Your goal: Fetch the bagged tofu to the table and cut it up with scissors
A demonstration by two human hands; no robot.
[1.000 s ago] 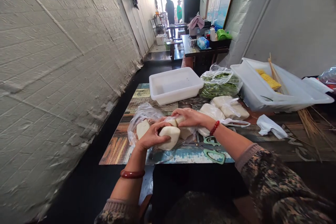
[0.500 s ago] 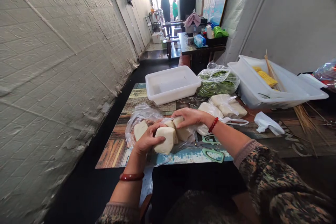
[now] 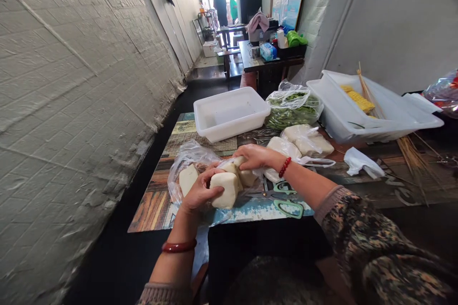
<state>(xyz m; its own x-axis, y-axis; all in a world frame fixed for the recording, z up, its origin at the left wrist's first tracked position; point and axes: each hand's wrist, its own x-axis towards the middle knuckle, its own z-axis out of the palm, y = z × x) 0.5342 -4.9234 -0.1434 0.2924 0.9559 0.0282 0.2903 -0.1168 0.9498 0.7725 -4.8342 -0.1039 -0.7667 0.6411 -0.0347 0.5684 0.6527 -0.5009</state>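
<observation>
My left hand (image 3: 201, 191) is closed round a pale, rounded tofu block (image 3: 224, 190), its thumb across the front face. Against the back of that block, my right hand (image 3: 255, 156) grips another tofu block (image 3: 246, 178) from above; the fingertips are partly hidden. One more pale block (image 3: 187, 179) lies to the left, inside an opened clear plastic bag (image 3: 179, 155). The bag spreads around and under the blocks. Green-handled scissors (image 3: 289, 208) lie on the table just right of the blocks, beneath my right forearm.
Behind my hands stands a white plastic tub (image 3: 232, 126). To its right are a bag of green vegetables (image 3: 293, 112), bagged pale blocks (image 3: 307, 140) and a white bin (image 3: 393, 126) with corn and skewers. Loose skewers (image 3: 415, 162) lie at right. Two people stand by the far doorway.
My right hand has shifted slightly over the rear blocks, which sit a little differently. The left hand keeps its hold on the front block. The whole view has moved slightly.
</observation>
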